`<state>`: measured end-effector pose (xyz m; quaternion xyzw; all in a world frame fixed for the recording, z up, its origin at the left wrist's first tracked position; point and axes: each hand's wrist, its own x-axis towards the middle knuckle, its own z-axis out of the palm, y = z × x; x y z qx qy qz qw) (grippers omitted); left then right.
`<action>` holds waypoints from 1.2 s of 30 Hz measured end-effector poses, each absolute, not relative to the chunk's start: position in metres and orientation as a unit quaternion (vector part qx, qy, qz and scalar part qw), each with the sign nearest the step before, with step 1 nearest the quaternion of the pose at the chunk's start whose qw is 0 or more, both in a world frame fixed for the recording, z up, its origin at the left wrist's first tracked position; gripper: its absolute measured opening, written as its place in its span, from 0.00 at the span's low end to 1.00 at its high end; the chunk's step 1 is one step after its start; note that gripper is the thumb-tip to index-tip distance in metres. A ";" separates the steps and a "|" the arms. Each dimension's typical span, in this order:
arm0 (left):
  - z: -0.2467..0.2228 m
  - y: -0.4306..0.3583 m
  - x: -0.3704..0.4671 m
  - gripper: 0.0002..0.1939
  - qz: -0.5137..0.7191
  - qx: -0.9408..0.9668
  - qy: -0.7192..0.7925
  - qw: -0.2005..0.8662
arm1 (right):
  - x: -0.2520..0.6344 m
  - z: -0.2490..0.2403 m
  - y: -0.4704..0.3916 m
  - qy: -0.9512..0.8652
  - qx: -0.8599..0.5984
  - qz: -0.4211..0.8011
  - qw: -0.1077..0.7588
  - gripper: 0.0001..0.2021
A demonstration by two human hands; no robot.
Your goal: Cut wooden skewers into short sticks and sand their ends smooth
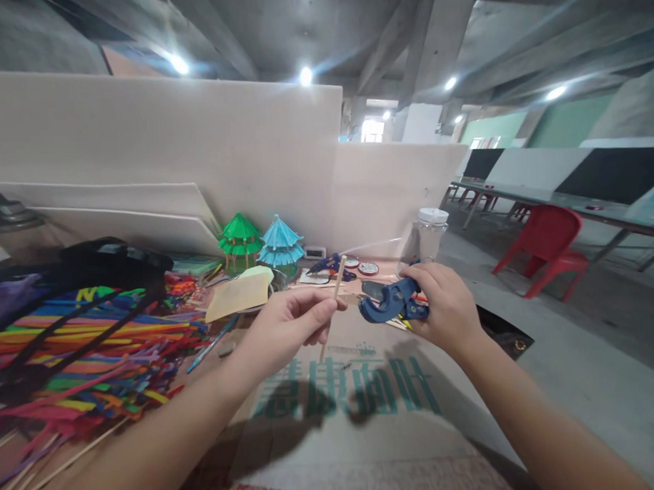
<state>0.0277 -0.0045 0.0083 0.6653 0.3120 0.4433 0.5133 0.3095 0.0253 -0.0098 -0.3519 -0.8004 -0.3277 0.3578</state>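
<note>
Two tiered pagoda models, one green (239,237) and one blue (280,241), stand looking largely assembled, while a slim wooden stick (340,277), pinched by the left hand's (294,321) thumb and fingers above the printed cardboard (291,446), is outside the pipe cutter (386,307), so no cut is under way. The right hand's (448,301) fingers wrap the cutter's handles. Green characters (324,388) seem to read 慧康面叶; the smaller print is illegible.

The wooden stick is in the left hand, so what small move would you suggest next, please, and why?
Perhaps ease the blue pipe cutter toward the wooden stick: the left hand holds the stick nearly upright, the right hand holds the cutter, and a gap separates them.
</note>
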 end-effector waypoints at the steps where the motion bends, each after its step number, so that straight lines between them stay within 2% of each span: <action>1: 0.008 -0.004 0.028 0.23 0.443 0.667 0.308 0.514 | 0.310 -0.010 0.025 -0.801 -0.349 -0.332 0.356 0.25; 14: 0.006 -0.005 0.029 0.21 0.414 0.663 0.269 0.563 | 0.310 -0.009 0.026 -0.804 -0.342 -0.339 0.350 0.25; 18: 0.006 -0.004 0.028 0.20 0.421 0.689 0.283 0.518 | 0.309 -0.009 0.025 -0.805 -0.342 -0.337 0.349 0.26; 20: 0.006 -0.004 0.029 0.21 0.434 0.693 0.283 0.501 | 0.308 -0.009 0.025 -0.804 -0.343 -0.334 0.352 0.26; 24: 0.004 -0.005 0.032 0.24 0.406 0.673 0.279 0.552 | 0.308 -0.010 0.025 -0.809 -0.351 -0.315 0.351 0.26; 26: 0.002 -0.006 0.032 0.24 0.394 0.689 0.285 0.537 | 0.307 -0.010 0.025 -0.813 -0.350 -0.297 0.359 0.25; 30: -0.001 -0.006 0.030 0.21 0.379 0.743 0.297 0.464 | 0.299 -0.009 0.018 -0.813 -0.362 -0.195 0.412 0.20; 33: -0.004 -0.007 0.030 0.19 0.371 0.776 0.331 0.388 | 0.288 -0.007 0.009 -0.779 -0.405 -0.026 0.478 0.08; 36: -0.007 -0.005 0.034 0.16 0.357 0.797 0.360 0.328 | 0.276 -0.006 0.002 -0.741 -0.392 0.162 0.522 0.11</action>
